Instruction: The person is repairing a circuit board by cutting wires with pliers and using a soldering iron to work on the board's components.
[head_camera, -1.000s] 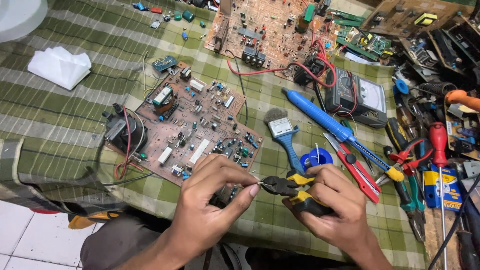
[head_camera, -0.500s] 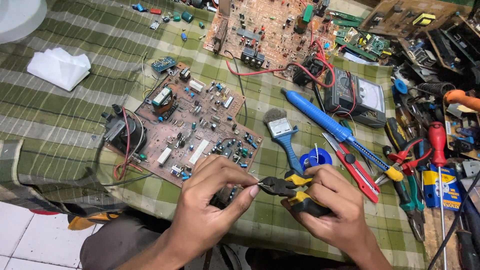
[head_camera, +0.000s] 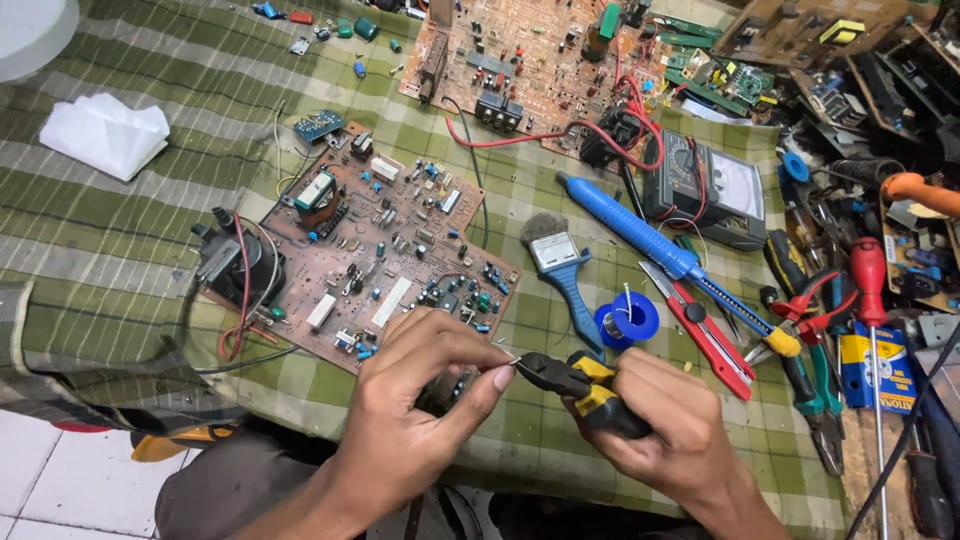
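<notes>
Yellow-handled pliers (head_camera: 570, 378) in right hand (head_camera: 660, 425)'s grip; left hand (head_camera: 420, 400) pinches wire beside circuit board (head_camera: 380, 250).

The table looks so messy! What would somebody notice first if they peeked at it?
Probably the two hands at the bottom: the right hand holds yellow-handled pliers whose tips meet a tiny part pinched by the left hand. Just above lies a brown circuit board crowded with parts. To its right, a long blue tool crosses the green checked cloth.
</notes>
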